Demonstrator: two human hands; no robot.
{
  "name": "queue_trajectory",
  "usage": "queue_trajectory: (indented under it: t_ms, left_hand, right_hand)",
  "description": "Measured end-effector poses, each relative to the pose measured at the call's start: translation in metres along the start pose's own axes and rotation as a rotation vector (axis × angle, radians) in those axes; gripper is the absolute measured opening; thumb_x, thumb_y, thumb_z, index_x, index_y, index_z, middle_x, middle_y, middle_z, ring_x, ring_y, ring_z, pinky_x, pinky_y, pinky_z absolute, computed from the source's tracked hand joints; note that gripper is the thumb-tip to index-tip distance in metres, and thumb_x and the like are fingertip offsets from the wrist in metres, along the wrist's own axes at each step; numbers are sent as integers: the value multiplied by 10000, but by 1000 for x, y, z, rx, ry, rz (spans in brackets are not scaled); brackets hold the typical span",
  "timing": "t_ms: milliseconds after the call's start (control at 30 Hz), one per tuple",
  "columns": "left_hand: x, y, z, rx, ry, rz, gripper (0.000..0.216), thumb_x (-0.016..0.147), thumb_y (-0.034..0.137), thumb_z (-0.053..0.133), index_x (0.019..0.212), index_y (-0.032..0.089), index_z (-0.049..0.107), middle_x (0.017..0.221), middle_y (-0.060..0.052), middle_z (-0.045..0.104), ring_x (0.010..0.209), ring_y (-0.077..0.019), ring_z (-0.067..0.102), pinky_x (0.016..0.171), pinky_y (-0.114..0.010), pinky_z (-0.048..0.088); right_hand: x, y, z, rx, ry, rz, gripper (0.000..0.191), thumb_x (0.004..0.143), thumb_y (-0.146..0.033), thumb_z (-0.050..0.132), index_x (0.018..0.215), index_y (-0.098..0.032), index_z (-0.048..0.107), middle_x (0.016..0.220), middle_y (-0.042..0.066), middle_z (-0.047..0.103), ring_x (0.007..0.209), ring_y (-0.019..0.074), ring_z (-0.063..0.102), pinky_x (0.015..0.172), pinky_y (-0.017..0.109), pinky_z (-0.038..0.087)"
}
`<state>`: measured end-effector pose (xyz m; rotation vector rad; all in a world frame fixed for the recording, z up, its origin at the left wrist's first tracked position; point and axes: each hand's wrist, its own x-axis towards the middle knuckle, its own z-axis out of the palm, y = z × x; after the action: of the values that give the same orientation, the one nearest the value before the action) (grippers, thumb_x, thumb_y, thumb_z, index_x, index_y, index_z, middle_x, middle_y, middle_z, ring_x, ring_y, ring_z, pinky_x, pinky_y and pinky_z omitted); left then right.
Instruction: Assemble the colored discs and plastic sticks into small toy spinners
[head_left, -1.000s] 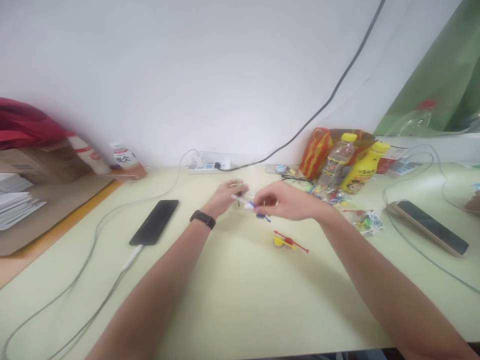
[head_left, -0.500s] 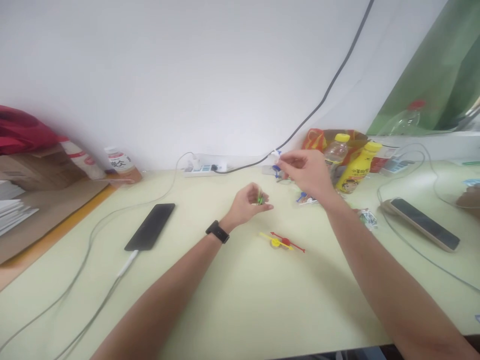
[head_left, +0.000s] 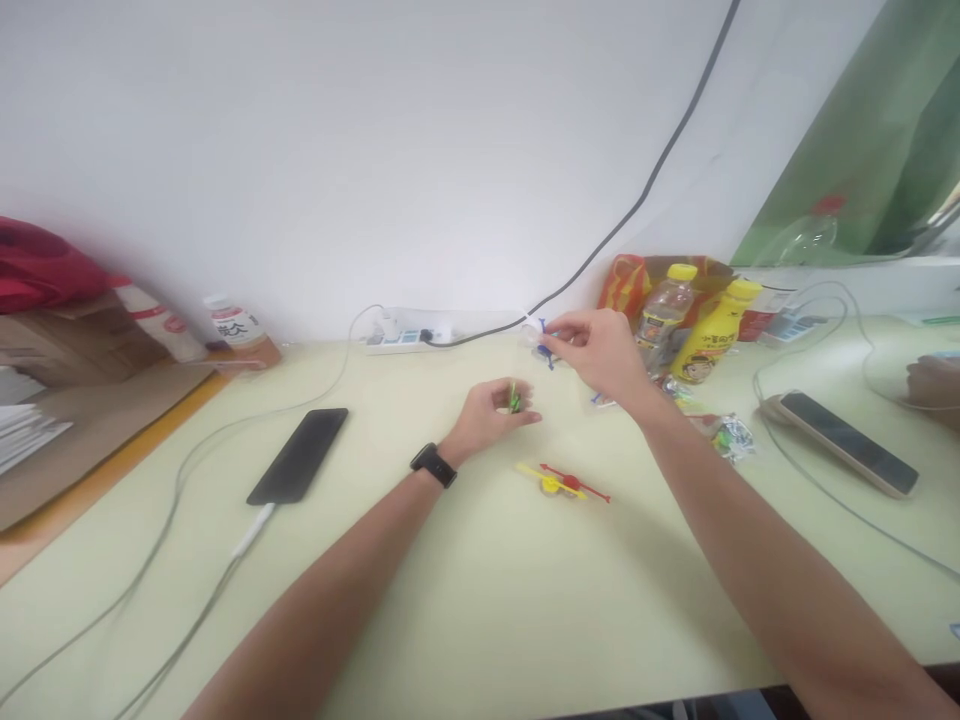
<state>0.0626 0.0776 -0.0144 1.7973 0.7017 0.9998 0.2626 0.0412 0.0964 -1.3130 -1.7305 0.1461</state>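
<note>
My left hand (head_left: 491, 415), with a black watch on the wrist, is curled round a small green plastic piece (head_left: 514, 398) just above the table. Farther back and to the right, my right hand (head_left: 600, 350) pinches a small white and blue plastic piece (head_left: 534, 330), whose exact shape is blurred. A blue piece (head_left: 547, 357) shows just under those fingertips. Nearer to me, a yellow arrow (head_left: 551, 484) and a red arrow (head_left: 574, 482) lie side by side, touching or nearly so. More small blue and white bits (head_left: 602, 400) lie partly hidden behind my right wrist.
Bottles with yellow caps (head_left: 709, 335) and a red-yellow bag (head_left: 626, 285) stand at the back right, with wrappers (head_left: 731, 437) before them. Phones lie left (head_left: 300, 455) and right (head_left: 847, 440), with cables around. A power strip (head_left: 409, 338) sits by the wall; another person's hand (head_left: 934, 388) is far right.
My right hand has moved a little left and down with the white and blue piece. My left hand has barely shifted, still round the green piece. The yellow and red arrows lie unchanged.
</note>
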Motion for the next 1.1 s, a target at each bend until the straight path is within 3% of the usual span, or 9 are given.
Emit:
queue_trajectory:
  t_ms: [433,633,800,900,1100]
  left_hand:
    - [-3,-1,1,-16,18,-25,561,743,411,888,1214,180,690,999,-85,732,936,-219,702,934,-414,570]
    - [-4,-2,4,39,72,32,499,750,436,878,1145,187,701,884,-45,699,873,-200,675,872,-373,556]
    - [-5,2,5,175,149,88,470,738,457,880,1096,210,701,867,-23,685,814,-180,648,833,-335,533]
    - [-6,2,6,224,164,97,458,745,472,870,1085,221,692,865,-18,681,787,-173,635,815,-327,529]
    - [-5,-5,7,199,168,66,458,754,474,862,1082,216,674,888,-25,687,786,-169,628,821,-334,541]
  right_hand:
    - [-1,-7,-10,60,-28,20,156,808,-314,708,823,-162,742,722,42,710,619,160,626,577,270,471]
    - [-5,-12,2,278,123,110,181,847,-362,673,847,-182,652,657,26,666,512,155,611,510,272,497]
    - [-12,-22,16,224,235,96,177,882,-370,630,823,-203,616,671,26,663,549,159,624,539,267,506]
    - [-16,-24,20,169,207,77,154,895,-346,609,824,-209,615,673,24,669,571,162,631,569,267,504]
    - [-15,-22,18,51,20,30,107,852,-264,649,776,-191,667,667,23,684,582,157,624,593,272,482]
